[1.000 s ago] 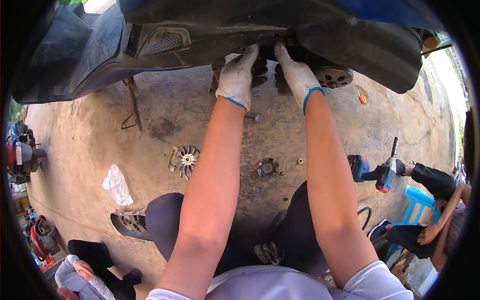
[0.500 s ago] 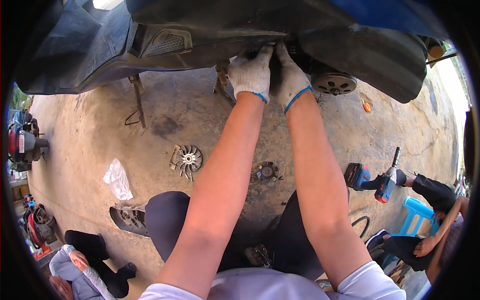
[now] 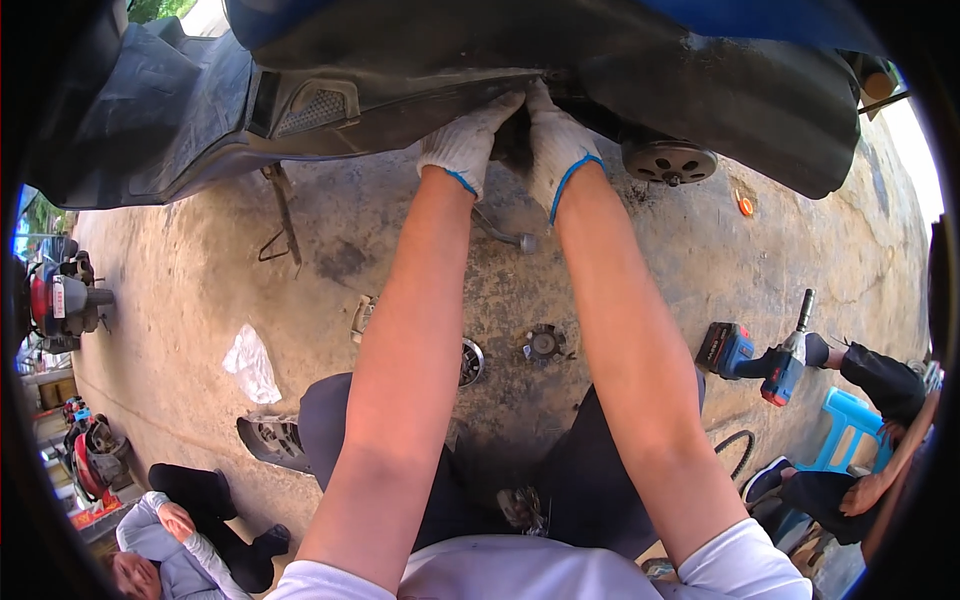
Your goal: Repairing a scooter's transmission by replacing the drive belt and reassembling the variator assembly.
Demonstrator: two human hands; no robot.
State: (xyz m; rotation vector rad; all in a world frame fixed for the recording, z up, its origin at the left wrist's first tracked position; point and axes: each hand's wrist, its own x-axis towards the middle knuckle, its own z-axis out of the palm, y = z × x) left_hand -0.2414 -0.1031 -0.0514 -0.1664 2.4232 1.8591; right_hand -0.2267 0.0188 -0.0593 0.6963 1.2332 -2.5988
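Both my hands, in white knit gloves with blue cuffs, reach up to the lower edge of a scooter's black plastic side panel (image 3: 430, 105). My left hand (image 3: 465, 142) has its fingers pressed together against that edge. Just beside it, my right hand (image 3: 558, 145) points its closed fingers up at the same spot. The fingertips tuck in at the edge, so what they grip is hidden. Right of my hands, a slotted round metal part (image 3: 670, 163) hangs below the black cover. A metal stand leg (image 3: 505, 232) shows between my forearms.
On the floor lie a dark round part (image 3: 545, 344), a metal ring (image 3: 470, 362), a white plastic bag (image 3: 252, 366) and a cordless impact wrench (image 3: 765, 358). People sit at lower left and right, one near a blue stool (image 3: 838, 430). A side stand (image 3: 282, 215) hangs at left.
My hands have shifted left along the panel's edge, still close together. My left forearm now covers most of the finned wheel, and the metal ring has come into sight.
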